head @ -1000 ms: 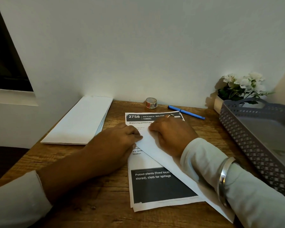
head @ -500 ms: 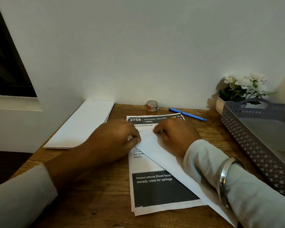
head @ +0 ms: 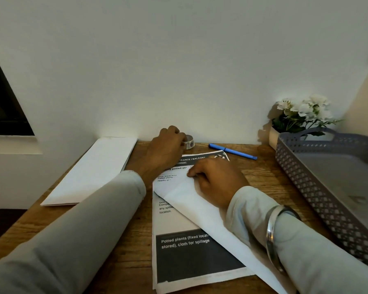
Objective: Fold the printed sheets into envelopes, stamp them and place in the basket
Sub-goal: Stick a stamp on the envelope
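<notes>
Since a moment ago the left hand has left the paper and reached to the back of the desk, where its fingers curl round the roll of tape by the wall, hiding most of it. The right hand has stayed put. Its fingers are bent, and thumb and forefinger pinch the tip of the white folded flap down onto the page. The printed sheet lies flat in the middle of the desk, its right corner folded in on a slant, the dark printed band nearest me. A blue pen lies just behind it. A stack of white paper sits to the left. On the right stands the grey basket, with a pot of white flowers behind it. A metal bangle circles the right wrist.
</notes>
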Demonstrator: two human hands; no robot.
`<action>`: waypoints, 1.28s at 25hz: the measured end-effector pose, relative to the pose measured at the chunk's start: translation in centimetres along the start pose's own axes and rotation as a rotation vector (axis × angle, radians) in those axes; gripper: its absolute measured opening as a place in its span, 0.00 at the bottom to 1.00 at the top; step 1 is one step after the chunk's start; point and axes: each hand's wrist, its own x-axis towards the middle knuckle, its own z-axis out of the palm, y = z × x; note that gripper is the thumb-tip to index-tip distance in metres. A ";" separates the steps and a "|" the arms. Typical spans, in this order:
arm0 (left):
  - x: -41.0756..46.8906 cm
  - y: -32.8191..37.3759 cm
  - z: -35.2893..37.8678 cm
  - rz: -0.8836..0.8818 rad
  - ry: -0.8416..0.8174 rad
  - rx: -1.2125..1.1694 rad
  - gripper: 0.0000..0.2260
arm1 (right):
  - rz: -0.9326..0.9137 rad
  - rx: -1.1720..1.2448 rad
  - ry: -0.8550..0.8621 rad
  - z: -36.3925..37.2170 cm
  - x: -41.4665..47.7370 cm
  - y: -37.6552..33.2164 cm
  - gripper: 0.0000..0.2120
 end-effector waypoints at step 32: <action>-6.6 -0.1 -3.9 0.067 0.122 -0.060 0.14 | 0.371 1.148 0.316 2.0 0.8 1.5 0.05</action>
